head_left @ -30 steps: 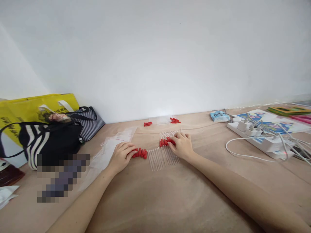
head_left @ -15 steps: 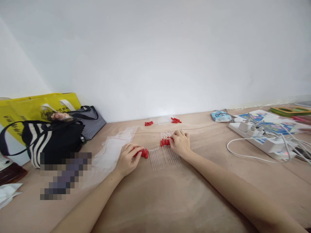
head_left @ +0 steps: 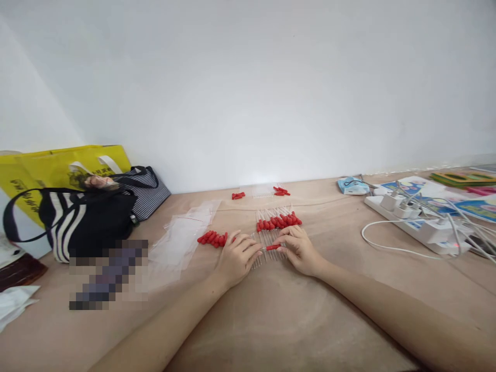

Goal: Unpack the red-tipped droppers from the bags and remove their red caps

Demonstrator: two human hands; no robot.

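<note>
Between my hands, a thin clear tube and a red rubber dropper bulb (head_left: 272, 247) meet end to end. The fingers of my left hand (head_left: 239, 257) are closed on the tube. My right hand (head_left: 300, 251) pinches the bulb between thumb and fingers. Below them lies a row of clear tubes (head_left: 267, 262), partly hidden by both hands. Just beyond my right hand, droppers with red bulbs (head_left: 279, 220) lie side by side, their clear stems pointing at the wall. Loose red bulbs (head_left: 212, 238) form a pile by my left hand.
Clear plastic bags (head_left: 180, 240) lie on the left, near a black bag (head_left: 93, 227) and a yellow bag (head_left: 34, 170). More red bulbs (head_left: 238, 196) sit near the wall. A white power strip (head_left: 411, 222) with cables and a blue mask (head_left: 352, 186) are at right.
My left hand has moved right, off the loose bulbs to a tube. My right hand has come down toward me from the bulb row and now holds a bulb against that tube.
</note>
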